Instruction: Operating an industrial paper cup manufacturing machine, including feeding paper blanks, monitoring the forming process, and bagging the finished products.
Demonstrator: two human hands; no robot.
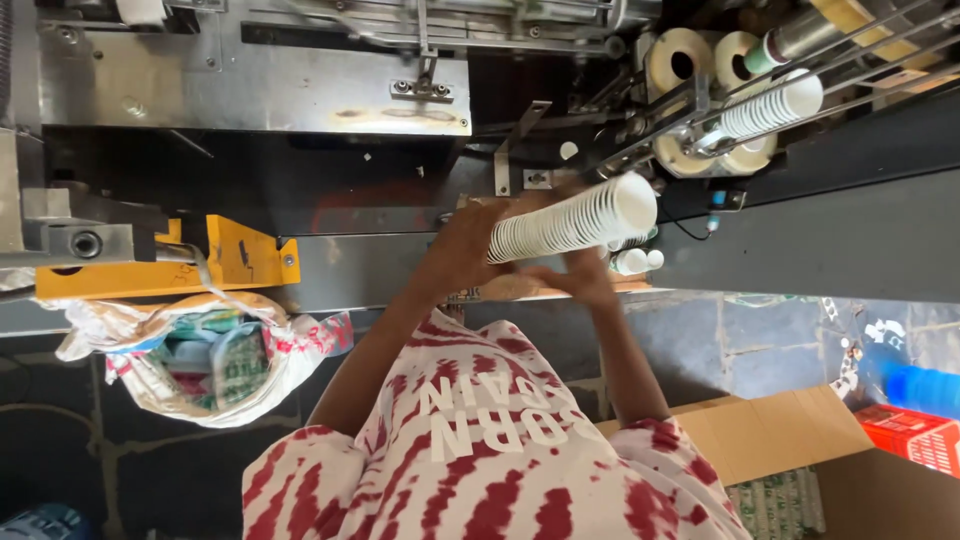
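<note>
In the head view we see the scene upside down: our red-and-white patterned shirt (500,450) fills the bottom of the picture and both arms reach up toward a metal machine (260,90).

Our hands hold a long stack of white paper cups (575,222) nested one inside another. Its long axis runs nearly level across the picture, tilted a little, rising from lower left to upper right. The flat round bottom of the end cup faces right and slightly up, toward the rails; the open rims point left, into one palm.

Which hand is which we judge only from the flipped view: the right hand (462,250) closes around the left end of the stack, fingers wrapped over the rims. The left hand (585,278) lies beneath the middle of the stack with fingers spread, touching it from below; how firmly it grips we cannot tell.

Just beyond the stack's right end, a second row of white cups (770,108) lies in metal guide rails (700,130), slanting the same way. A yellow bracket (240,255) sits at left above an open printed sack (210,355). A cardboard box (780,430) stands at lower right, a red crate (920,435) beside it.
</note>
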